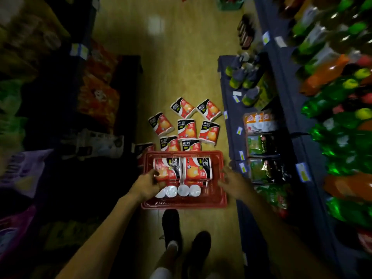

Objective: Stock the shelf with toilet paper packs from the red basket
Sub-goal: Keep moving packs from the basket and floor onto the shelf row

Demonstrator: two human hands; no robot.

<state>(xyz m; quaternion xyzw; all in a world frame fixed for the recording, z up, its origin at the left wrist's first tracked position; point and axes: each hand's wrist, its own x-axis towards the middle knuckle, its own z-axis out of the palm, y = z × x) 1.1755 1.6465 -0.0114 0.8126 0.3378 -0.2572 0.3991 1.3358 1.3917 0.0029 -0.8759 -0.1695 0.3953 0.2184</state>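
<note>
A red basket [222, 200] sits on the aisle floor in front of my feet, holding red, white and black toilet paper packs. My left hand [148, 185] grips the left pack [167, 171] in the basket, fingers curled over its near end. The right pack [198, 168] lies beside it, untouched. My right hand [231, 182] hovers over the basket's right rim with fingers spread and holds nothing. Several more packs [187, 128] lie scattered on the floor just beyond the basket.
A blue shelf unit [231, 125] on the right carries bagged snacks and bottles. Dark shelves with orange boxes [98, 97] line the left. My two shoes [185, 236] stand just behind the basket. The wooden floor [171, 57] runs ahead.
</note>
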